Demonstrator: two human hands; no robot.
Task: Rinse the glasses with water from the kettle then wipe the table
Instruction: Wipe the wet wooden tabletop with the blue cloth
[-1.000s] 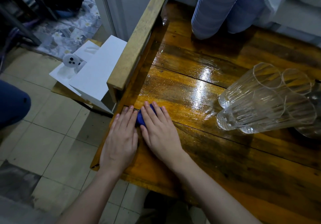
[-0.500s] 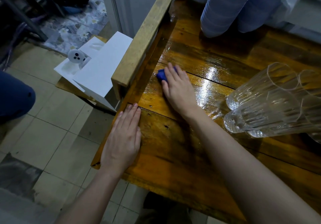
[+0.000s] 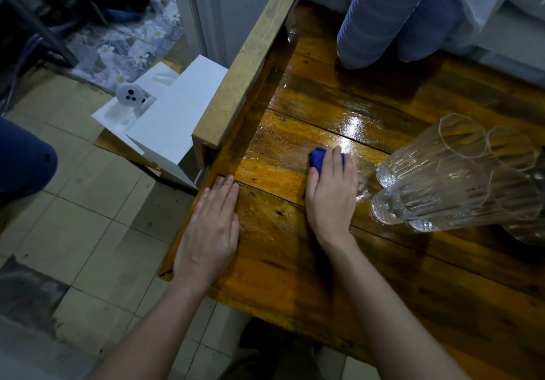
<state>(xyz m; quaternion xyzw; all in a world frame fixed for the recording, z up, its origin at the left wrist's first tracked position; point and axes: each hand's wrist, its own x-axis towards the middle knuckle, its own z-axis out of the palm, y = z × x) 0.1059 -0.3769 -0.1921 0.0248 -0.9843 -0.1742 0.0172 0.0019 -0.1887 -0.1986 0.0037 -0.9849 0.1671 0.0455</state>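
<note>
We had the left hand [image 3: 211, 229] flat and spread on the near-left edge of the wet brown plank surface [image 3: 295, 261], gripping nothing. Right hand [image 3: 330, 194] pressed palm-down on a small blue wadded cloth [image 3: 317, 158], fingers laid over it, mid-surface. Just right of it stood the clear ribbed glasses [image 3: 442, 179], bunched together, touching. Farther back: stacked blue plastic cups [image 3: 380, 17], upside down at the far edge.
</note>
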